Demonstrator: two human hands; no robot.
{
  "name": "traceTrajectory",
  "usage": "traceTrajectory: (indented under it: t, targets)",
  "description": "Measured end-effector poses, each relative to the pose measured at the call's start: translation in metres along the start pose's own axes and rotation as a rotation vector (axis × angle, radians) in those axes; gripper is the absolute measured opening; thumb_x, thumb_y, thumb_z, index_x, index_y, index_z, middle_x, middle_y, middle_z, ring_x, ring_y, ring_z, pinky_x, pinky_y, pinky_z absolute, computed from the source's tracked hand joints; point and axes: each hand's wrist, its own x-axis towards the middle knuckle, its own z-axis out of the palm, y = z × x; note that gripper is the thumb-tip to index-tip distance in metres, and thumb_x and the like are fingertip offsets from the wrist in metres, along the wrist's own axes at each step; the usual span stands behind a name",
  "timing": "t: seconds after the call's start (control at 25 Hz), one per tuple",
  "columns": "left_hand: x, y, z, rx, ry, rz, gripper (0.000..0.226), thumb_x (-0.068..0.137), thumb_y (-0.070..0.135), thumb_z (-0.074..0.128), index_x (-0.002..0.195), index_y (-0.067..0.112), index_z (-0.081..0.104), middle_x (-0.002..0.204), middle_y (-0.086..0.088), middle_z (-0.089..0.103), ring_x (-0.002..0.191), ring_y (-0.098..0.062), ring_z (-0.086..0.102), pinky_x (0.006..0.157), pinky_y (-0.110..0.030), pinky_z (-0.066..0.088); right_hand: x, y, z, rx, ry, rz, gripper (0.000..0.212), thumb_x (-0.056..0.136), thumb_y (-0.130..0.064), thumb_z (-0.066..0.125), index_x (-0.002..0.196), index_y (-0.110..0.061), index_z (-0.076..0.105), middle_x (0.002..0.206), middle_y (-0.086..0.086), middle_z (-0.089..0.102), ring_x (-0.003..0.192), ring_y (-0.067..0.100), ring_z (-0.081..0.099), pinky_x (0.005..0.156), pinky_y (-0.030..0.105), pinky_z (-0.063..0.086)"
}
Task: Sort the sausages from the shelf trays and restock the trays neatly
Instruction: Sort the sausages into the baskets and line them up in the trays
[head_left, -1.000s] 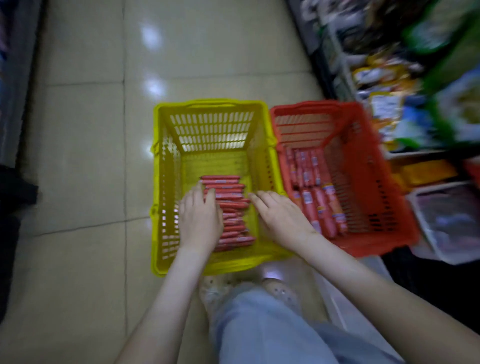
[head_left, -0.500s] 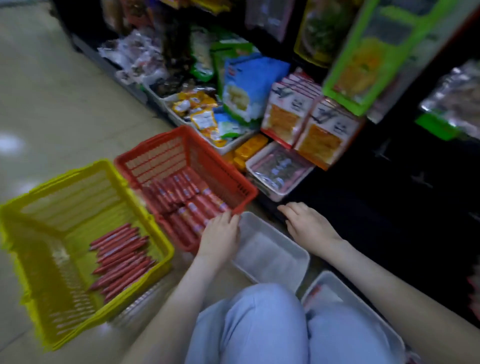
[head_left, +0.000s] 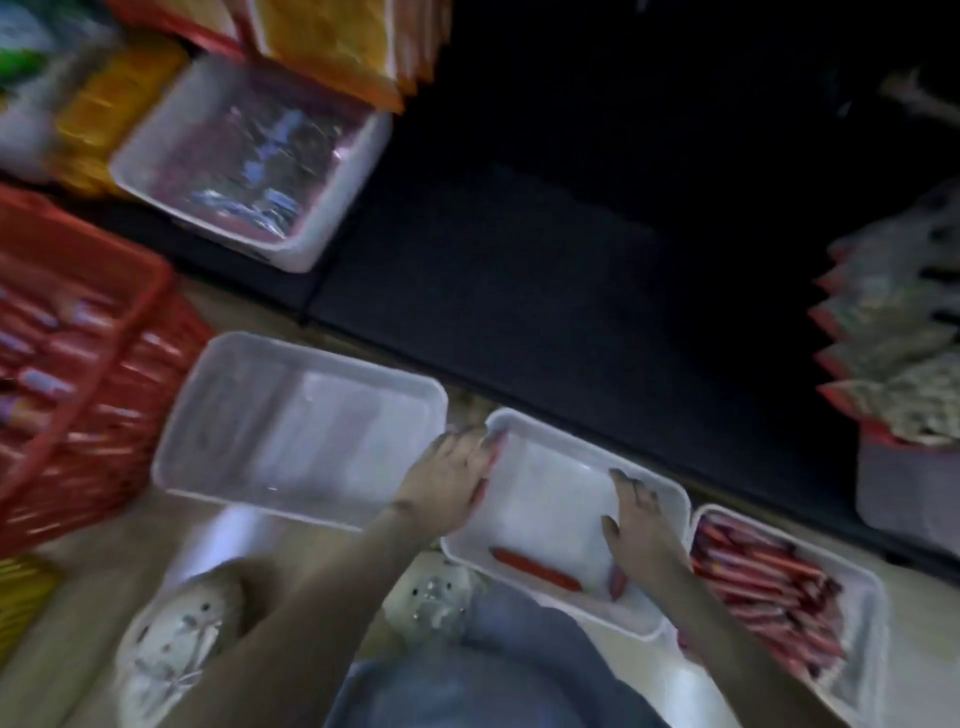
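Note:
Three white plastic trays lie on the floor in front of the dark shelf. The left tray (head_left: 208, 441) holds nothing. The middle tray (head_left: 545, 431) holds one red sausage (head_left: 535, 569) near its front wall. My left hand (head_left: 452, 478) grips this tray's left rim at the far corner. My right hand (head_left: 639, 525) is on its right wall, thumb inside. The right tray (head_left: 862, 582) is filled with several red sausages (head_left: 763, 587) laid side by side. A red basket (head_left: 145, 291) at the left holds more packaged sausages (head_left: 47, 384).
A white tray of shiny packets (head_left: 343, 208) sits on the low shelf at upper left, beside orange snack packs (head_left: 109, 104). The shelf board (head_left: 571, 260) behind the trays is dark and bare. Packets (head_left: 893, 364) stand at right. A yellow basket corner (head_left: 21, 587) and my shoes (head_left: 171, 639) are near.
My view swung right from the baskets to the floor trays. Both hands left the yellow basket, passed the empty left tray and now hold the middle tray.

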Motion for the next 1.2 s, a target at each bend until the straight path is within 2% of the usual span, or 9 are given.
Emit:
traceTrajectory:
  t: [0.16, 0.32, 0.4, 0.6, 0.68, 0.8, 0.88, 1.04, 1.2]
  targets:
    - [0.012, -0.001, 0.062, 0.163, 0.024, 0.089, 0.071, 0.077, 0.036, 0.037, 0.141, 0.007, 0.046, 0.147, -0.013, 0.043, 0.133, -0.027, 0.044, 0.112, -0.041, 0.027, 0.012, 0.041, 0.085, 0.270, -0.070, 0.303, 0.093, 0.090, -0.015, 0.061, 0.150, -0.024, -0.010, 0.158, 0.015, 0.007, 0.134, 0.041, 0.032, 0.104, 0.047, 0.037]
    - [0.013, -0.006, 0.083, 0.218, 0.118, 0.079, 0.066, 0.085, 0.028, 0.029, 0.146, 0.005, 0.035, 0.154, -0.015, 0.031, 0.141, -0.028, 0.030, 0.115, -0.045, 0.019, 0.025, 0.042, 0.118, 0.165, 0.033, 0.427, 0.098, 0.083, -0.022, 0.068, 0.152, -0.014, 0.000, 0.142, 0.026, 0.029, 0.115, 0.044, 0.040, 0.102, 0.045, 0.031]
    - [0.013, -0.006, 0.083, 0.263, 0.114, 0.075, 0.066, 0.086, 0.028, 0.026, 0.148, 0.006, 0.031, 0.156, -0.015, 0.026, 0.143, -0.029, 0.023, 0.117, -0.045, 0.013, 0.031, 0.042, 0.123, 0.142, 0.135, 0.279, 0.096, 0.077, -0.026, 0.070, 0.153, -0.018, 0.010, 0.137, 0.021, 0.037, 0.111, 0.042, 0.042, 0.099, 0.050, 0.033]
    - [0.013, -0.007, 0.083, 0.362, 0.081, 0.066, 0.069, 0.089, 0.030, 0.042, 0.151, 0.008, 0.023, 0.158, -0.014, 0.016, 0.145, -0.028, 0.005, 0.117, -0.044, -0.001, 0.028, 0.001, 0.131, -0.018, -0.140, -0.350, 0.077, 0.079, -0.062, 0.041, 0.148, -0.038, 0.021, 0.151, -0.006, 0.028, 0.134, 0.019, 0.025, 0.107, 0.045, 0.031]
    - [0.014, -0.007, 0.083, 0.350, 0.088, 0.070, 0.070, 0.087, 0.029, 0.045, 0.151, 0.008, 0.024, 0.158, -0.013, 0.017, 0.145, -0.027, 0.005, 0.118, -0.044, 0.000, 0.035, -0.001, 0.132, -0.126, -0.143, -0.468, 0.078, 0.078, -0.057, 0.045, 0.148, -0.027, 0.029, 0.150, 0.000, 0.034, 0.134, 0.020, 0.026, 0.105, 0.044, 0.036]
    - [0.014, -0.007, 0.084, 0.349, 0.112, 0.081, 0.070, 0.085, 0.027, 0.041, 0.150, 0.007, 0.025, 0.158, -0.014, 0.017, 0.145, -0.027, 0.007, 0.118, -0.044, 0.005, 0.043, 0.001, 0.134, -0.360, -0.008, -0.645, 0.061, 0.081, -0.037, 0.049, 0.137, -0.013, 0.045, 0.133, 0.008, 0.054, 0.117, 0.026, 0.050, 0.089, 0.040, 0.046]
    - [0.013, -0.006, 0.084, 0.351, 0.127, 0.081, 0.070, 0.084, 0.026, 0.036, 0.150, 0.006, 0.024, 0.158, -0.013, 0.017, 0.144, -0.027, 0.007, 0.118, -0.043, 0.005, 0.045, 0.000, 0.138, -0.496, 0.100, -0.727, 0.048, 0.085, -0.022, 0.040, 0.131, -0.010, 0.047, 0.120, 0.008, 0.060, 0.103, 0.028, 0.058, 0.082, 0.041, 0.048]
    - [0.013, -0.007, 0.086, 0.358, 0.137, 0.092, 0.068, 0.085, 0.027, 0.034, 0.150, 0.007, 0.027, 0.159, -0.014, 0.013, 0.145, -0.027, 0.005, 0.118, -0.044, 0.003, 0.061, -0.003, 0.127, -0.630, 0.206, -0.672, 0.057, 0.067, -0.015, 0.065, 0.122, -0.014, 0.050, 0.102, 0.008, 0.059, 0.091, 0.029, 0.057, 0.087, 0.048, 0.044]
    - [0.012, -0.008, 0.086, 0.353, 0.184, 0.115, 0.063, 0.086, 0.028, 0.042, 0.145, 0.007, 0.037, 0.157, -0.015, 0.019, 0.145, -0.028, 0.010, 0.118, -0.044, 0.005, 0.087, -0.033, 0.120, -0.639, 0.369, -0.760, 0.044, 0.095, -0.010, 0.027, 0.137, -0.013, 0.041, 0.133, 0.008, 0.054, 0.123, 0.026, 0.051, 0.104, 0.040, 0.040]
